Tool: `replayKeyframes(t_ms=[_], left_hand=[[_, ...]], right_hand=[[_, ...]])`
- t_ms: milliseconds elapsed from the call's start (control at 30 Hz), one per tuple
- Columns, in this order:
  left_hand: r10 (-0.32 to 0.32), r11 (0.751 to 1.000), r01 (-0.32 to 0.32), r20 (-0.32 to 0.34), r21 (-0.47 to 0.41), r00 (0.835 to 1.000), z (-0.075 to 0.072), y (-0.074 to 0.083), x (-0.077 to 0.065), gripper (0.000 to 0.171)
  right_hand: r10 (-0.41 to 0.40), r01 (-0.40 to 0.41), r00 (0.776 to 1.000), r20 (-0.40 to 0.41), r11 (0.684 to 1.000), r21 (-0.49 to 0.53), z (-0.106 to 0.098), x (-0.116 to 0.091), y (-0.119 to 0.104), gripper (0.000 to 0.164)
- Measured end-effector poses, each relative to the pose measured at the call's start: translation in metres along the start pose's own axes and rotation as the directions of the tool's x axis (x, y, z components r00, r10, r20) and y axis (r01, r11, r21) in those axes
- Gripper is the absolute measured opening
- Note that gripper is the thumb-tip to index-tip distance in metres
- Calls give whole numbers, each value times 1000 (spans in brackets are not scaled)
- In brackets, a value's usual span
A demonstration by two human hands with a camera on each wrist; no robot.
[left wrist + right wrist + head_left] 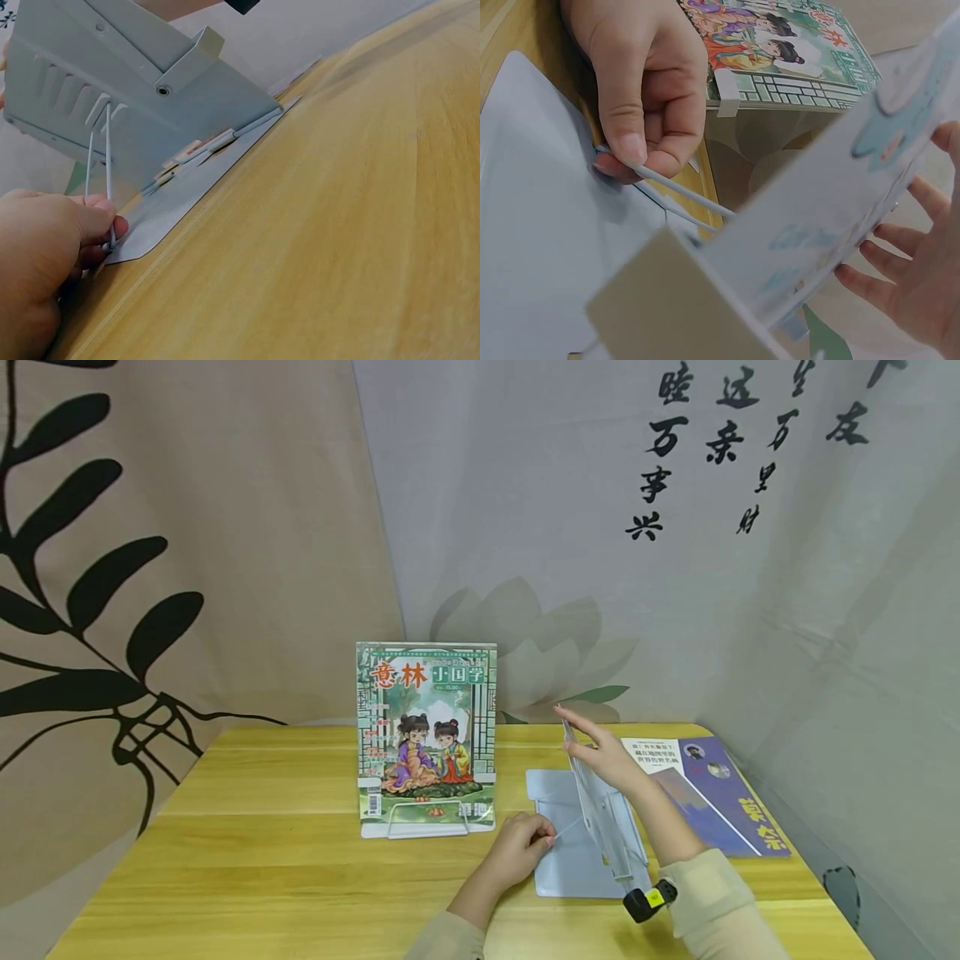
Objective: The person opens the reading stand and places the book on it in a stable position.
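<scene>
A light-blue metal book stand (551, 868) lies with its base plate on the table and its hinged panel raised steeply. My left hand (517, 852) pinches the bent end of its thin wire leg (109, 165) between thumb and fingers, low beside the base. The leg's other end meets a row of raised slots (71, 90) on the panel's back. My right hand (603, 756) holds the panel's upper far edge, its fingers (900, 236) fairly straight along it. A pale printed picture (885, 135) shows on the panel's front. The right thumb's contact is unclear.
To the left, a green illustrated magazine (427, 727) stands upright on another stand with a white wire front rest (427, 835). A purple book (720, 785) lies flat behind the right forearm. A black tape-measure-like object (645, 902) sits at the right cuff. Printed curtains (525, 527) hang behind the table.
</scene>
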State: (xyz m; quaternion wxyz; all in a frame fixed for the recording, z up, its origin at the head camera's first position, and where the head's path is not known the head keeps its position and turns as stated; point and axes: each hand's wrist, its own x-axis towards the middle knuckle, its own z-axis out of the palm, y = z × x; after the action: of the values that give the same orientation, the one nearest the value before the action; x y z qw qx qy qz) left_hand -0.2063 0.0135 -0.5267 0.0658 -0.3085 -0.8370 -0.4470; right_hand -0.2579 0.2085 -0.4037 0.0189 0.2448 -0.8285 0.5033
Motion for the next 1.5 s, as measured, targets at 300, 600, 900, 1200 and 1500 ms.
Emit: replayKeyframes(t_ms=[300, 600, 900, 1200, 1500], left_hand=[[-33, 994, 32, -11, -102, 999, 0, 0, -3, 5], [-79, 981, 84, 40, -172, 996, -9, 8, -11, 16], [-22, 1000, 22, -15, 4, 1000, -14, 27, -19, 32], [71, 996, -79, -192, -37, 979, -28, 69, -18, 43], [122, 987, -143, -246, -72, 962, -26, 112, -14, 66]], right_hand=[[26, -27, 999, 34, 999, 24, -1, 0, 0, 55], [34, -37, 993, 111, 999, 26, -11, 0, -3, 57], [-42, 47, 993, 115, 998, -38, -23, 6, -4, 54], [-37, 55, 988, 147, 991, -118, -38, 12, -13, 53], [-40, 68, 984, 175, 985, -160, -44, 17, -11, 55]])
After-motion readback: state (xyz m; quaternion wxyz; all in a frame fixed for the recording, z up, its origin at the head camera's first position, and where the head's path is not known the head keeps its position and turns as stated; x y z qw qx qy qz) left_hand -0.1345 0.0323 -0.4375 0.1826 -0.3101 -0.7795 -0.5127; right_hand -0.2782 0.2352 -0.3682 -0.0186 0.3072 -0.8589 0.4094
